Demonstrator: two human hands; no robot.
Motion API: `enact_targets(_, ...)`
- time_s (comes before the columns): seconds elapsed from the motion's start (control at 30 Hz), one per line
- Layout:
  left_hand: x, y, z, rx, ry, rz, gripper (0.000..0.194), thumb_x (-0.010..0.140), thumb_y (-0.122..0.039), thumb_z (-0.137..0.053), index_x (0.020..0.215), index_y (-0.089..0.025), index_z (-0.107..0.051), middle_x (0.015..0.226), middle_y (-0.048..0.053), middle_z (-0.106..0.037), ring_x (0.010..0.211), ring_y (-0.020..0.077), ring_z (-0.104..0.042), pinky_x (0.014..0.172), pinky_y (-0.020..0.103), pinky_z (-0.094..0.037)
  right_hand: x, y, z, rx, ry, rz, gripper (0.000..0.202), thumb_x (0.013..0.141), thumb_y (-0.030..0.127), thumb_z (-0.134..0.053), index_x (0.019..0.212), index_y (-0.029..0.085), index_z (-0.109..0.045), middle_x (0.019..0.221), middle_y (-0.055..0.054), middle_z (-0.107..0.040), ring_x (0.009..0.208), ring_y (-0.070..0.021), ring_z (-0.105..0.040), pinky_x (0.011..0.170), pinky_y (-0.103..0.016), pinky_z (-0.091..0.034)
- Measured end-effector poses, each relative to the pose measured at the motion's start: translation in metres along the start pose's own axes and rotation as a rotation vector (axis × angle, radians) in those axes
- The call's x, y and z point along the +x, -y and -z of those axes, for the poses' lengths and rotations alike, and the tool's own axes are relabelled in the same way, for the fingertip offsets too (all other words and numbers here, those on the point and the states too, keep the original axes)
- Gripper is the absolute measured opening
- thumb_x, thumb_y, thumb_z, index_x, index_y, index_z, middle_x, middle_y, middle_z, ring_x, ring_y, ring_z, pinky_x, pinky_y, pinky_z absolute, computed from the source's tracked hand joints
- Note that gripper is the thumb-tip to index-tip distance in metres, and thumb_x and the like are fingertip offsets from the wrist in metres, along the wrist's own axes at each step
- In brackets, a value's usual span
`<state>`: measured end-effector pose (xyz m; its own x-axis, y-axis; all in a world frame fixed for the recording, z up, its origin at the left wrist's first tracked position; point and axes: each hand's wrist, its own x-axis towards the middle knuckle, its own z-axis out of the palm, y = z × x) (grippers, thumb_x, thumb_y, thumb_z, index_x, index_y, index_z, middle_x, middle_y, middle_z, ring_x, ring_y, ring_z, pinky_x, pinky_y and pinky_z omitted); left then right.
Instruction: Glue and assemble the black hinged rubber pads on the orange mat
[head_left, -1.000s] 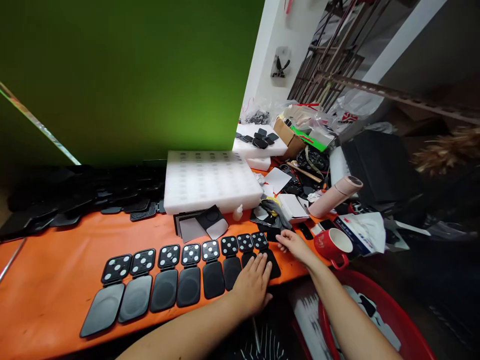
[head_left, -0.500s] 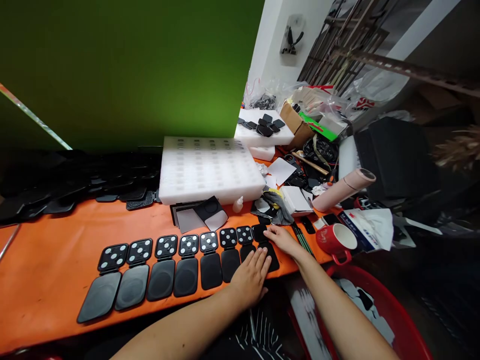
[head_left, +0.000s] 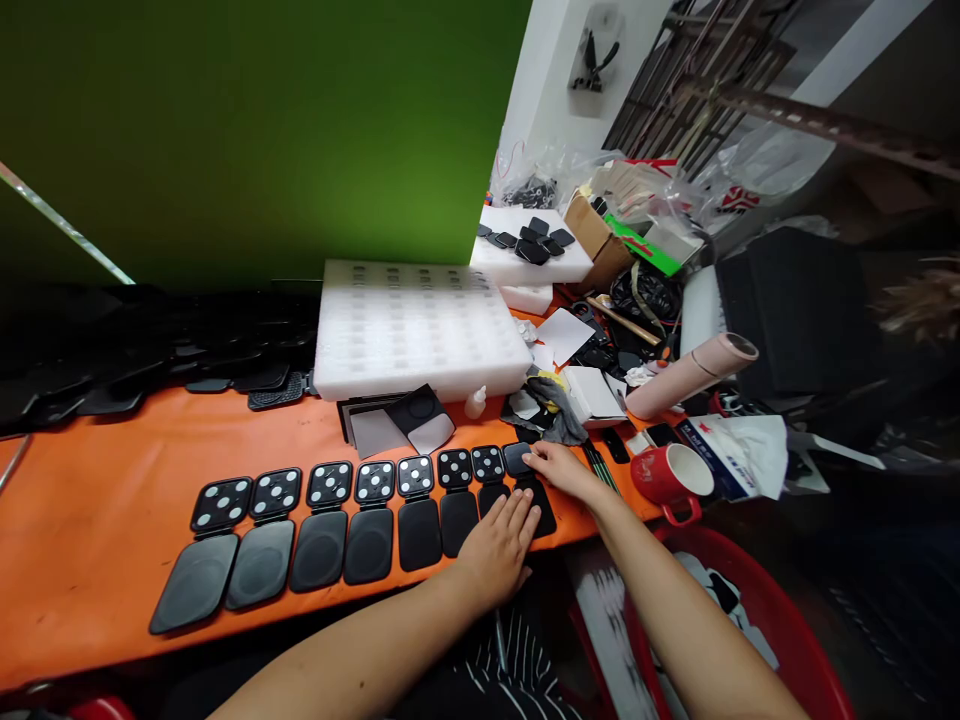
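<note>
Several black two-part hinged pieces lie in a row on the orange table [head_left: 90, 540]. Most small upper parts, such as the leftmost [head_left: 222, 504], show white dots; the rightmost small part [head_left: 517, 459] shows a plain dark face. My left hand [head_left: 501, 545] rests flat, fingers stretched, over the lower parts at the right end, partly hiding them. My right hand [head_left: 559, 470] has its fingertips at the right edge of the plain small part, thumb and finger pressed together on it.
Behind the row stand a white foam block [head_left: 420, 330], grey and black sheets [head_left: 379, 432] and a small white bottle [head_left: 475, 403]. To the right are a red mug [head_left: 671, 480], a pink flask [head_left: 694, 375] and a red tub [head_left: 802, 620]. Black pieces are heaped at left.
The camera view has shifted slightly. The rightmost small part now looks lighter, and my right fingers sit at its edge. My left hand has stayed nearly in place.
</note>
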<state>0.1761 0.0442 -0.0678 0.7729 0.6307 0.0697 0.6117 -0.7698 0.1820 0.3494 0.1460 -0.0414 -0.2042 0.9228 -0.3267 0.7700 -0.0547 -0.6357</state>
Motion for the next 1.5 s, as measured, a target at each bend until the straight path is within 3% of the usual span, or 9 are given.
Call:
enact_targets(0.5, -0.001, 0.000, -0.004, 0.000, -0.019, -0.003, 0.072, 0.086, -0.048, -0.045, 0.140, -0.005, -0.029, 0.148, 0.020, -0.022, 0.136, 0.0304, -0.024, 0.109, 0.043, -0.017, 0.009, 0.012, 0.012, -0.325, 0.116, -0.018, 0.028, 0.083, 0.034, -0.051, 0.060, 0.018, -0.046, 0.062, 0.000, -0.054, 0.059, -0.0130, -0.046, 0.054, -0.023, -0.027)
enact_targets(0.83, -0.001, 0.001, -0.001, -0.039, -0.003, -0.002, 0.068, 0.087, -0.042, -0.044, 0.141, -0.004, -0.028, 0.149, 0.020, -0.020, 0.137, 0.0302, -0.022, 0.109, 0.042, -0.017, 0.009, 0.029, 0.015, -0.525, 0.082, -0.081, 0.029, 0.082, 0.042, -0.056, 0.068, 0.018, -0.062, 0.074, -0.009, -0.066, 0.071, -0.0203, -0.059, 0.058, -0.026, -0.034)
enact_targets(0.93, -0.001, 0.001, 0.000, -0.037, -0.003, -0.005, 0.065, 0.088, -0.040, -0.041, 0.141, -0.004, -0.027, 0.149, 0.019, -0.021, 0.137, 0.0296, -0.023, 0.109, 0.041, -0.017, -0.004, 0.032, 0.010, -0.607, -0.027, -0.074, 0.029, 0.085, 0.042, -0.053, 0.075, 0.017, -0.065, 0.081, -0.012, -0.067, 0.078, -0.0236, -0.061, 0.066, -0.029, -0.040)
enact_targets(1.03, -0.002, 0.002, -0.002, -0.029, -0.014, -0.017, 0.064, 0.089, -0.040, -0.039, 0.141, -0.003, -0.028, 0.148, 0.020, -0.025, 0.136, 0.0297, -0.024, 0.109, 0.042, -0.017, -0.029, 0.025, -0.007, -0.543, -0.151, 0.139, 0.030, 0.092, 0.031, -0.041, 0.091, 0.017, -0.068, 0.097, -0.012, -0.067, 0.095, -0.0232, -0.061, 0.082, -0.033, -0.044)
enact_targets(1.13, -0.001, 0.002, -0.005, -0.026, 0.002, -0.033, 0.063, 0.088, -0.042, -0.041, 0.137, -0.002, -0.035, 0.144, 0.020, -0.034, 0.134, 0.0313, -0.028, 0.109, 0.044, -0.016, -0.049, 0.013, -0.028, -0.459, -0.141, 0.326, 0.035, 0.092, 0.027, -0.037, 0.113, 0.016, -0.064, 0.121, -0.011, -0.061, 0.116, -0.0218, -0.053, 0.100, -0.037, -0.038)
enact_targets(1.33, -0.001, 0.002, -0.001, -0.055, 0.044, -0.038, 0.069, 0.084, -0.047, -0.045, 0.137, -0.003, -0.036, 0.145, 0.020, -0.031, 0.136, 0.0325, -0.024, 0.110, 0.044, -0.015, -0.048, 0.007, -0.043, -0.452, -0.169, 0.270, 0.037, 0.091, 0.024, -0.037, 0.119, 0.018, -0.061, 0.128, -0.008, -0.056, 0.120, -0.0210, -0.051, 0.106, -0.042, -0.033)
enact_targets(1.5, -0.004, 0.004, 0.004, -0.073, 0.022, -0.043, 0.072, 0.085, -0.045, -0.043, 0.141, -0.002, -0.026, 0.148, 0.022, -0.023, 0.137, 0.0327, -0.021, 0.110, 0.044, -0.014, -0.021, 0.022, -0.015, -0.363, -0.168, 0.154, 0.033, 0.092, 0.032, -0.039, 0.104, 0.022, -0.068, 0.110, -0.006, -0.067, 0.103, -0.0198, -0.061, 0.091, -0.032, -0.044)
